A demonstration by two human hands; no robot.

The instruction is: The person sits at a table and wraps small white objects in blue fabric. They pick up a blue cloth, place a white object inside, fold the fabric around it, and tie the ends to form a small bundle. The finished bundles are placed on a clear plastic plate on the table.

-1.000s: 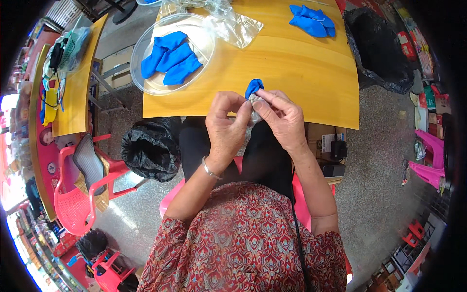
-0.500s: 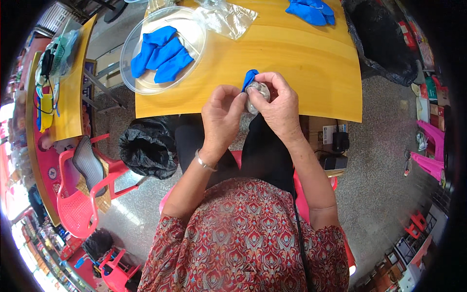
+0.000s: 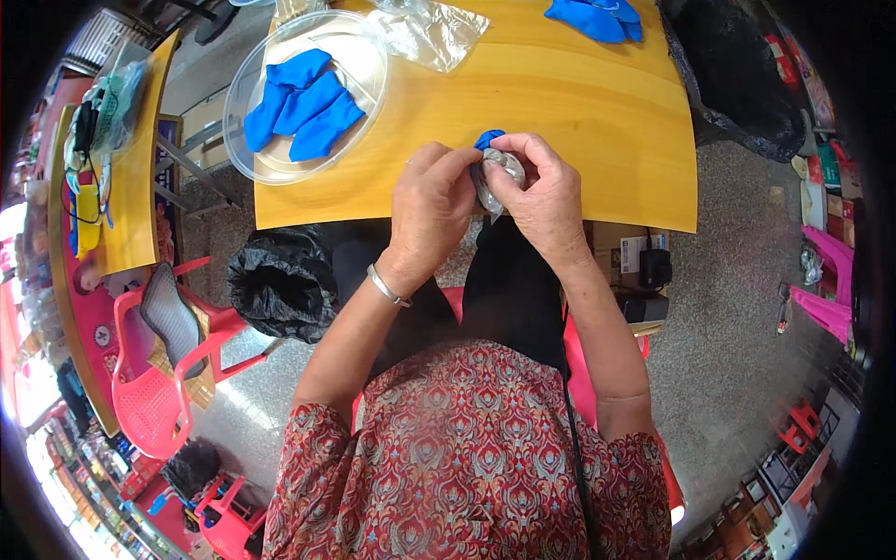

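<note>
Over the near edge of the yellow table, my two hands meet around a small clear plastic bundle (image 3: 503,166) with greyish contents I cannot make out. A bit of blue cloth (image 3: 488,139) sticks out at its far end. My right hand (image 3: 549,201) pinches the bundle, its thumb on the near side and its index finger by the cloth. My left hand (image 3: 429,201), with a silver bangle at the wrist, is closed, its fingertips at the bundle's left side next to the cloth. Those fingertips partly hide what they grip.
On the yellow table (image 3: 597,140) stands a round clear plastic tub (image 3: 359,58) holding several blue cloth pieces (image 3: 313,103). Clear plastic wrap (image 3: 439,37) and more blue cloth (image 3: 597,21) lie farther back. Black bag-lined bins (image 3: 285,280) flank the table; a pink chair (image 3: 149,401) stands left.
My left hand has turned, its fingers curling over closer to the bundle. Less of the blue cloth shows, and the bundle has shifted slightly right, with its plastic end hanging nearer me.
</note>
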